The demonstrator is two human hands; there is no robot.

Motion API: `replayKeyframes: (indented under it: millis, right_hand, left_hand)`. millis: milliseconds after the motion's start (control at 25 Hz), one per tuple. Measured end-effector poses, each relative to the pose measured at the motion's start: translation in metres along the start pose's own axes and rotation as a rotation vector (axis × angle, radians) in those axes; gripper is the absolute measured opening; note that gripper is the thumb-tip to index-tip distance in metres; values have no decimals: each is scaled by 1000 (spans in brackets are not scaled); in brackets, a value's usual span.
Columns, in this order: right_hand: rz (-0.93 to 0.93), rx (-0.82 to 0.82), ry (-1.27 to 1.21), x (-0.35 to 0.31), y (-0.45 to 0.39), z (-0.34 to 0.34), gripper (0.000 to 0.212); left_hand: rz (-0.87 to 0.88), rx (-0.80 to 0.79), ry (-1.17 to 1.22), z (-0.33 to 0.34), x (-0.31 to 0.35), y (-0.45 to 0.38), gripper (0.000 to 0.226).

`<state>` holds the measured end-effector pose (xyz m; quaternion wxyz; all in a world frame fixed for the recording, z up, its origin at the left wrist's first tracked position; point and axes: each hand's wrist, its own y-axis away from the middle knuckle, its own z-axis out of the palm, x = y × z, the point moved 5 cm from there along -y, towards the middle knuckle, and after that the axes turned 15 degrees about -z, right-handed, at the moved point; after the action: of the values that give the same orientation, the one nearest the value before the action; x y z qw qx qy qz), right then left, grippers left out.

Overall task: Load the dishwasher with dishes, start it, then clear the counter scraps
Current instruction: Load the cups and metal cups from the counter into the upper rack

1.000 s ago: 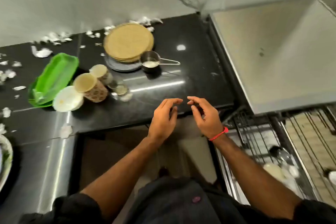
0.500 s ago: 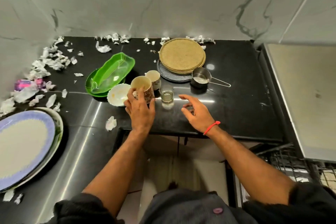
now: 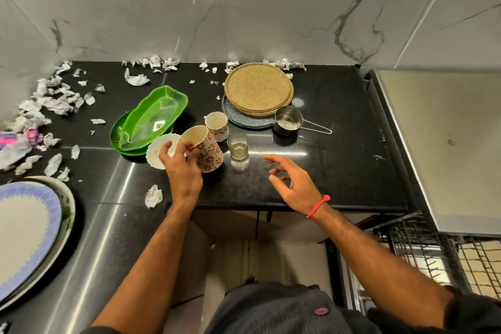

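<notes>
From the head view, I am watching my left hand (image 3: 182, 168) gripping the patterned cup (image 3: 204, 149) at centre frame and tipping it off the counter (image 3: 339, 171); half a second ago it was only closing round that cup standing upright, and a second ago both hands were hovering with nothing in them, so the next dish is now coming away, which I judge is heading for the dishwasher rack (image 3: 423, 249) at the lower right; my right hand (image 3: 291, 184) is hanging over the counter right of centre, fingers loosely spread, holding nothing.

Counting what is waiting: two cups, the held one and a second cup (image 3: 217, 123) just behind it; one small glass (image 3: 238, 147) beside them; one steel measuring cup (image 3: 288, 122); one white saucer (image 3: 156, 153); what looks like two green trays (image 3: 151, 119) nested; a stack of round mats (image 3: 259, 88) on a dark plate; a large oval platter (image 3: 29, 228) at the lower left; paper scraps (image 3: 51, 100) are lying scattered along the upper left, too many for me to count.
</notes>
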<state>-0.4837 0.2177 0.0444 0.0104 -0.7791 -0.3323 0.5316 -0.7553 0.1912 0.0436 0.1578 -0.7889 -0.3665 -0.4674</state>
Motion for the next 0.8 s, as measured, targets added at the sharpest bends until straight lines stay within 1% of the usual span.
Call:
replayKeyframes:
  millis: [80,160,240,320,360,440,480,520,560,640,720,800]
  right_hand:
    - [1,-10,-32,-4,9,-1,60]
    - [-53,-75,-29,-15,17,-3,77]
    - [-146,-161,47,-27,26,-7,94]
    - [-220,-156,189,-35,38,-15,102]
    - [-255,-116,257,-38,45,-22,99]
    - [-350,-14,366,-46,61,-38,83]
    - [-375,31,415,-48,73,-51,75]
    - [-374,67,464,-50,85,-66,73]
    - [-348,98,500,-51,99,-83,74]
    - [-224,169,531,-48,134,-117,79]
    - [-43,282,551,-41,178,-146,86]
    - [150,445,546,-33,228,-172,90]
  left_hand:
    - [-143,-166,181,-10,2,8,13]
    - [-254,-352,324,-19,13,25,9]
    - [-323,-555,396,-19,31,45,11]
    - [-368,-791,387,-1,53,71,16]
    - [-404,-910,363,13,63,86,17]
    - [-477,-1106,279,46,75,117,23]
    - [-492,-1186,221,66,78,135,28]
    - [-508,-1244,171,86,80,153,31]
    - [-508,-1280,112,104,84,173,33]
    - [-466,-1330,-53,144,90,211,37]
    - [-403,-1425,-250,177,98,254,50]
    - [-327,-1577,-402,205,102,301,67]
